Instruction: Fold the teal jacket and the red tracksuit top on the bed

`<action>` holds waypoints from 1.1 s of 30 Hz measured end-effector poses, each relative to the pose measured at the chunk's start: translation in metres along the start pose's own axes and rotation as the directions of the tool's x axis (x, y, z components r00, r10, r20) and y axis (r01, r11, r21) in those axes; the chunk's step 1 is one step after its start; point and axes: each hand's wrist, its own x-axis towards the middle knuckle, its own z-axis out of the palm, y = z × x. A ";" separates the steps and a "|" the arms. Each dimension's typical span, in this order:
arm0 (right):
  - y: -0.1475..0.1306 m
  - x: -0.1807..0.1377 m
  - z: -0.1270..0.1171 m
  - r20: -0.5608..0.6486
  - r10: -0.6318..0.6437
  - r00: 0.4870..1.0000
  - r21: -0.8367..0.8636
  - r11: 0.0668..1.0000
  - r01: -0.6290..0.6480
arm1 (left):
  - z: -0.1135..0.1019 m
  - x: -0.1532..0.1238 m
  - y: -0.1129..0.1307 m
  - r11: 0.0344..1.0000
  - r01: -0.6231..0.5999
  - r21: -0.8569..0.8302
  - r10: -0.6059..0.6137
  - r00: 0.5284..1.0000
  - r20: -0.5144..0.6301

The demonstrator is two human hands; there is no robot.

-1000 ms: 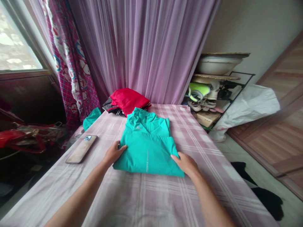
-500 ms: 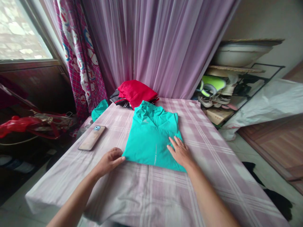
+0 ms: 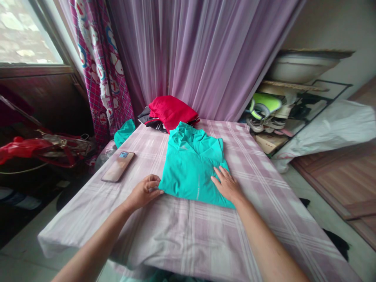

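Head view shows the teal shirt [image 3: 185,172] already folded on the surface [image 3: 176,235], collar end [image 3: 194,137] left uncovered, your right hand [image 3: 228,185] spread upon it gripping nothing, your left hand [image 3: 145,192] half-curled at its corner [image 3: 162,187], grip unclear.

The thin pale vertical lettering [image 3: 198,188] toward six o'clock on the folded turquoise fabric shirt [image 3: 180,172] and its small pale mark [image 3: 184,147] toward eleven are illegibly small.
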 end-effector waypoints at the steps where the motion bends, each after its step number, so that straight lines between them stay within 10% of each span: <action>1: 0.001 0.000 0.001 -0.008 -0.004 1.000 0.002 1.000 0.004 | -0.001 0.002 0.001 1.000 -0.014 0.001 0.014 1.000 -0.007; 19: 0.000 -0.001 0.000 -0.011 -0.008 1.000 0.007 1.000 0.009 | -0.016 -0.001 0.021 0.905 0.412 0.107 -0.420 0.905 0.063; 23: -0.003 -0.001 -0.001 -0.010 -0.012 1.000 0.001 1.000 0.012 | -0.024 0.027 0.045 0.874 0.344 0.344 -0.337 0.938 -0.083; 28: -0.006 -0.002 -0.003 -0.018 -0.022 1.000 0.003 1.000 0.022 | 0.024 0.087 0.062 0.809 0.017 0.588 0.014 0.999 -0.048; 33: -0.005 -0.003 -0.003 0.008 -0.013 1.000 0.012 1.000 0.013 | 0.074 0.117 0.039 0.676 0.118 0.728 -0.146 0.989 -0.025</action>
